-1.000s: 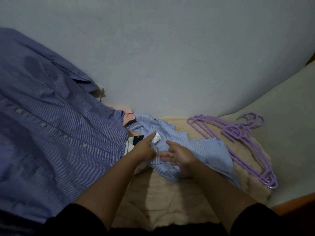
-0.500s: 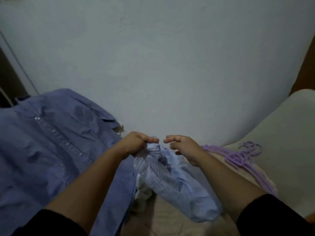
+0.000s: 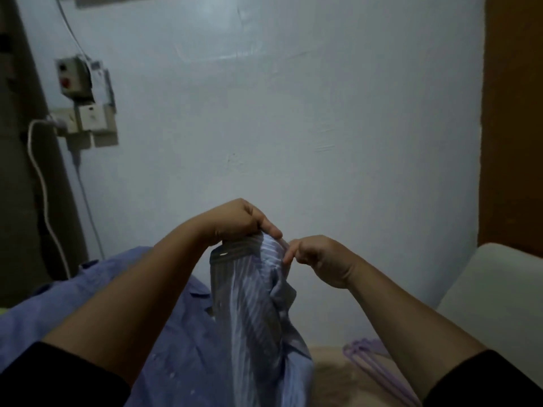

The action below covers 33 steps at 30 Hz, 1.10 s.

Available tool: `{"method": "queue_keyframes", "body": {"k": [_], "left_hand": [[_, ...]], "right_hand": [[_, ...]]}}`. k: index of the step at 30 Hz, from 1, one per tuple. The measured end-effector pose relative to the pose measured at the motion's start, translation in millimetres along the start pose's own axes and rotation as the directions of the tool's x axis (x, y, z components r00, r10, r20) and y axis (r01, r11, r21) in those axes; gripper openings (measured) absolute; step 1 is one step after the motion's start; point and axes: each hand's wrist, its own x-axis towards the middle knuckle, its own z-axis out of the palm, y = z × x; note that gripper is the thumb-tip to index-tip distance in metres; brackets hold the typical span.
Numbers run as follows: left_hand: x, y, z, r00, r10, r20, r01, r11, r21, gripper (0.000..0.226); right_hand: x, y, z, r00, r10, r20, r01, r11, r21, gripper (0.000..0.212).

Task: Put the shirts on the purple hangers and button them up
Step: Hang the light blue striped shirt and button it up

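A light blue striped shirt (image 3: 252, 306) hangs in the air in front of me, bunched and lifted off the bed. My left hand (image 3: 238, 221) grips its top edge near the collar band. My right hand (image 3: 317, 259) pinches the same top edge just to the right. A darker blue striped shirt (image 3: 182, 348) lies spread on the bed at the lower left, partly behind my left arm. The purple hangers (image 3: 373, 356) lie at the lower right, mostly hidden by my right arm.
A pale blue wall (image 3: 293, 113) stands close ahead. Sockets and a switch box (image 3: 82, 98) with a white cable (image 3: 44, 183) hang on it at the left. A white cushion (image 3: 493, 298) and an orange-brown panel (image 3: 514, 113) are at the right. The beige blanket (image 3: 332, 377) shows below.
Both hands have raised the light blue shirt from the bed up in front of the wall. The view has tilted upward, so the hangers have dropped to the lower right edge.
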Motion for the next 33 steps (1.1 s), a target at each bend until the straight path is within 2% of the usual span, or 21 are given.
{"method": "queue_keyframes", "body": {"k": [2, 3, 6, 9, 11, 14, 16, 17, 19, 23, 28, 31, 33], "left_hand": [[-4.9, 11.2, -11.4, 0.999, 0.034, 0.0, -0.034, 0.999, -0.004, 0.037], [-8.8, 16.2, -15.7, 0.999, 0.047, 0.008, -0.046, 0.999, -0.014, 0.012], [-16.2, 18.9, -34.6, 0.999, 0.036, -0.017, -0.037, 0.997, -0.064, 0.051], [-20.6, 16.9, -51.3, 0.998, 0.053, -0.019, -0.054, 0.995, -0.079, 0.066], [-25.4, 17.2, -59.6, 0.998, 0.063, 0.0, -0.062, 0.997, -0.037, 0.073], [-29.7, 18.4, -65.2, 0.999, 0.036, 0.037, -0.038, 0.997, 0.074, 0.067], [-32.7, 23.0, -61.9, 0.999, 0.024, 0.025, -0.028, 0.985, 0.169, 0.037], [-31.9, 24.1, -61.4, 0.999, 0.04, -0.005, -0.038, 0.975, 0.217, 0.03], [-30.4, 27.5, -62.1, 0.994, 0.088, -0.071, -0.068, 0.967, 0.246, 0.034], [-28.5, 39.3, -67.0, 0.98, 0.149, -0.129, -0.122, 0.972, 0.2, 0.037], [-28.6, 41.4, -67.4, 0.951, 0.212, -0.225, -0.179, 0.971, 0.16, 0.034], [-28.1, 40.9, -60.6, 0.957, 0.21, -0.2, -0.134, 0.932, 0.337, 0.024], [-30.1, 43.2, -55.3, 0.967, 0.194, -0.167, -0.107, 0.898, 0.428, 0.03]], "right_hand": [[-1.3, -14.2, -3.4, 0.998, -0.018, 0.053, 0.019, 1.0, -0.014, 0.03], [-3.1, -20.3, -4.8, 0.996, 0.003, 0.087, -0.002, 1.0, -0.007, 0.023], [-10.0, -28.0, -15.7, 0.983, 0.101, 0.153, -0.109, 0.993, 0.044, 0.011], [-21.2, -27.6, -28.3, 0.97, 0.17, 0.172, -0.169, 0.985, -0.021, 0.011], [-27.6, -28.6, -35.6, 0.957, 0.219, 0.19, -0.196, 0.972, -0.129, 0.024], [-36.9, -34.4, -46.4, 0.93, 0.303, 0.21, -0.258, 0.942, -0.217, 0.028], [-42.7, -40.7, -55.8, 0.926, 0.323, 0.193, -0.266, 0.925, -0.27, 0.03], [-45.0, -44.3, -60.7, 0.927, 0.328, 0.184, -0.262, 0.915, -0.308, 0.03], [-49.5, -53.3, -70.5, 0.922, 0.345, 0.174, -0.257, 0.884, -0.39, 0.032], [-59.5, -72.6, -87.9, 0.916, 0.394, 0.075, -0.293, 0.785, -0.546, 0.031], [-70.4, -87.7, -103.5, 0.937, 0.304, -0.172, -0.311, 0.505, -0.805, 0.031], [-79.8, -100.2, -109.1, 0.94, 0.202, -0.275, -0.34, 0.483, -0.807, 0.029], [-88.9, -113.8, -112.4, 0.932, 0.142, -0.333, -0.358, 0.504, -0.786, 0.029]]}}
